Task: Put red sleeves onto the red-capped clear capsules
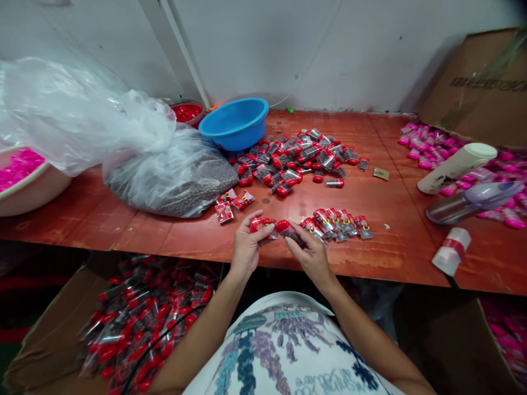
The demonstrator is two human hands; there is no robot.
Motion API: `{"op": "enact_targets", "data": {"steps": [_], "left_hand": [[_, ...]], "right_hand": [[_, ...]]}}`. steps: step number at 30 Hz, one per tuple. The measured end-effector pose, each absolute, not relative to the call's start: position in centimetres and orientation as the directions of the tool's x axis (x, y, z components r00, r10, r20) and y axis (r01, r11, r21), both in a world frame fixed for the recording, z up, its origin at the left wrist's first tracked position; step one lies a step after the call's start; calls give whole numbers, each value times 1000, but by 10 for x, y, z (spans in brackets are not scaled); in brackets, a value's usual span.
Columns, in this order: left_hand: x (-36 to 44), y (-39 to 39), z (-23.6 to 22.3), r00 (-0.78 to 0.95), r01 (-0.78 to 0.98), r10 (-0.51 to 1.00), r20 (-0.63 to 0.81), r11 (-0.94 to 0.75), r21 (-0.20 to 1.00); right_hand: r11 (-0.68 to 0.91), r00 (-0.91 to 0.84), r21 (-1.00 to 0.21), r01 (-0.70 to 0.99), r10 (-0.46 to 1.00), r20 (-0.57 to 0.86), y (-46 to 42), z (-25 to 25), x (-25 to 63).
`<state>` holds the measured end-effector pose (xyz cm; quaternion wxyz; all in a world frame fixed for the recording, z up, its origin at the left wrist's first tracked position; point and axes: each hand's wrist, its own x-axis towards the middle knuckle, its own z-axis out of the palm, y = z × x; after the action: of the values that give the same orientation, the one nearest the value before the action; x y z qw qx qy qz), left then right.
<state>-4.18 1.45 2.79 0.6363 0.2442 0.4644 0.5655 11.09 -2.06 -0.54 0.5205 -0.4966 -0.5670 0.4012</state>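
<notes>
My left hand (246,247) is closed on a small red printed plastic packet (263,226). In my right hand (313,257) is a small clear container with a red cap (283,226) and dark contents, its cap close to the packet; whether they touch I cannot tell. To the right of my hands lies an overlapping row of packed red packets (337,222). Several flat red packets (224,213) lie to the left, beyond my left hand. Farther back spreads a heap of red-capped containers (302,153).
A tied clear bag of dark beads (177,175) sits left, beside a blue basin (234,123). At right are a white cylinder (457,167), a clear purple-lidded bottle (473,202), a roll (452,251) and pink containers (428,145). An open carton (61,323) stands below the table (395,247).
</notes>
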Motion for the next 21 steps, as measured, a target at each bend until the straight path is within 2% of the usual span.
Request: {"op": "enact_targets", "data": {"steps": [4,11,13,18,21], "left_hand": [[-42,14,29,-56,-467,943,-328,266,843],[-44,19,31,-117,-477,939,-323,232,848],[-44,19,32,-99,-470,942,-320,239,850],[-43,16,35,-26,-416,944,-328,289,862],[-42,15,38,-27,-394,947,-321,285,874]], "right_hand": [[204,50,-964,172,975,215,-21,-4,111],[282,-33,-937,208,959,282,-21,-2,118],[245,-26,-954,173,969,244,-21,-1,117],[37,7,-999,6,999,37,-21,-1,115],[41,-17,-999,26,999,41,-21,-4,117]]}}
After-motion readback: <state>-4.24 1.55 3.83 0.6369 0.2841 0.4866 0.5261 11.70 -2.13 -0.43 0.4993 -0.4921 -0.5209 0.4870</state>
